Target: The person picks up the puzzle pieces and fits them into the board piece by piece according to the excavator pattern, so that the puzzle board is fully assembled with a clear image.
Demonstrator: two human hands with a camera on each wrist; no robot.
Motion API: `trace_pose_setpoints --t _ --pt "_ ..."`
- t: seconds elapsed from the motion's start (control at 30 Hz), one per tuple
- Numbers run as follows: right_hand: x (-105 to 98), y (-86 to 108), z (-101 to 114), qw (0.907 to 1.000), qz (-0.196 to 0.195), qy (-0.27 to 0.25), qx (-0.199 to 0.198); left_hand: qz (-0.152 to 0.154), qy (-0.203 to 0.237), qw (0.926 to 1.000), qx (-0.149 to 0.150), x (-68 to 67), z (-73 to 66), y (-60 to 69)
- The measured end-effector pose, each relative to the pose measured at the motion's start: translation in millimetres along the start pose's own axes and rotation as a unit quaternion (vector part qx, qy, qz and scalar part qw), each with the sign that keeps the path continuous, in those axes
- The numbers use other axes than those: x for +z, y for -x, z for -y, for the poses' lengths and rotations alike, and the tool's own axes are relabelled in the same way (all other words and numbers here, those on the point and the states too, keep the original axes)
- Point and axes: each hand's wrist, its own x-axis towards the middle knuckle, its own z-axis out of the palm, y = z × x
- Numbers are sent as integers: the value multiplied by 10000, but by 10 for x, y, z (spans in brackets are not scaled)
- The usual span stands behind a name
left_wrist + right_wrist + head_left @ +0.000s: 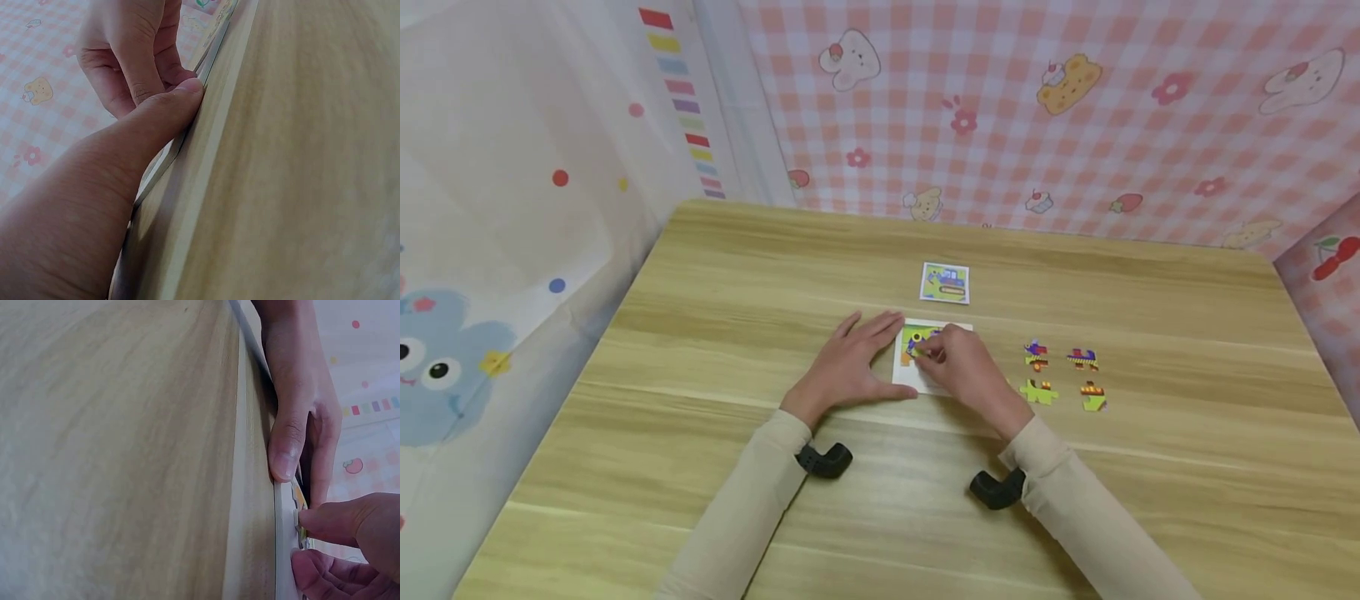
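A white puzzle board (906, 382) lies on the wooden table, with colourful pieces in its upper left part. My left hand (846, 371) rests along the board's left side, fingers stretched out, its thumb (181, 90) at the near edge. Over the board, my right hand (962, 367) pinches a small puzzle piece (297, 520) between thumb and fingers, down at the board's surface. Much of the piece and the board's right part are hidden under that hand. Several loose puzzle pieces (1039, 392) lie to the right of it.
Beyond the board lies a square picture card (945, 285) with a white border. A pink checked cloth (1000, 142) hangs behind the table (737, 275), and a white printed cloth (587, 250) hangs at the left. Each wrist wears a black camera mount (827, 461).
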Motion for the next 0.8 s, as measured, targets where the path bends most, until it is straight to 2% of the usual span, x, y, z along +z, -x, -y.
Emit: trace_pose_setpoints --t 0.4,0.7,0.8 --pt "69 7 -27 9993 -184 -15 -327 -31 -12 10000 -18 19 8 23" --pt "-42 39 -86 9991 -428 18 56 -20 -8 10000 -14 3 -19 5" --pt "-70 43 -106 9991 -423 46 24 4 -9 10000 -47 -1 -17 6"
